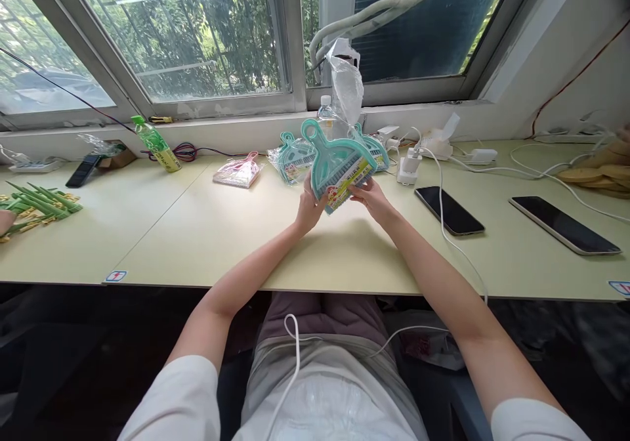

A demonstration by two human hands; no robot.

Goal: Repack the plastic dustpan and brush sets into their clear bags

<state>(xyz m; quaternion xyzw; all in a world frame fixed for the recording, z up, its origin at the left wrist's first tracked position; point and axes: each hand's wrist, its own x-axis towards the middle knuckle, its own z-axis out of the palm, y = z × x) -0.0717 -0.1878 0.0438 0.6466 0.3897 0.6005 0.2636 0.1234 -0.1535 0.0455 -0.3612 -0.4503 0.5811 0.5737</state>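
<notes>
I hold a teal mini dustpan-and-brush set (335, 162) with a printed label card above the pale yellow desk (236, 231). My left hand (309, 210) grips its lower left edge, fingers wrapped round it. My right hand (375, 199) pinches the label card at the lower right. A crumpled clear plastic bag (346, 86) rises just behind the set. More teal sets in wrappers (294, 157) lie on the desk behind my hands, another (375, 149) to the right.
A pink packaged set (237, 172), a green drink bottle (157, 143), green sticks (42, 201) at far left. Two dark phones (449, 210) (564, 224), white chargers and cables (418, 155) at right. Window sill behind; another person's hand (6, 221) at the left edge.
</notes>
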